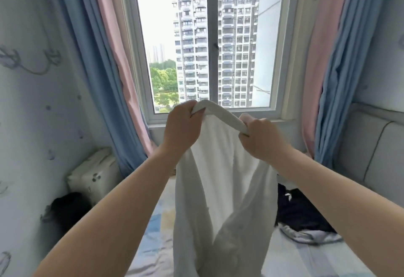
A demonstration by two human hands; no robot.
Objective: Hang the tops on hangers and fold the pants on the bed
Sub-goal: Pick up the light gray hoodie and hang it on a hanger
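White pants [220, 189] hang in front of me over the bed [150, 244], held up by the waistband in front of the window. My left hand [182, 127] grips the left end of the waistband. My right hand [260, 140] grips the right end, slightly lower. The two legs dangle down side by side and run out of the bottom of the view. A heap of dark clothes [301, 211] with a grey-white garment [310, 236] at its front lies on the bed to the right.
The window [207, 42] with blue and pink curtains [105, 69] faces me. A padded grey headboard [371, 158] stands at the right. A white box [94, 174] and a dark object [67, 211] sit by the left wall. The bed has a pale patterned sheet.
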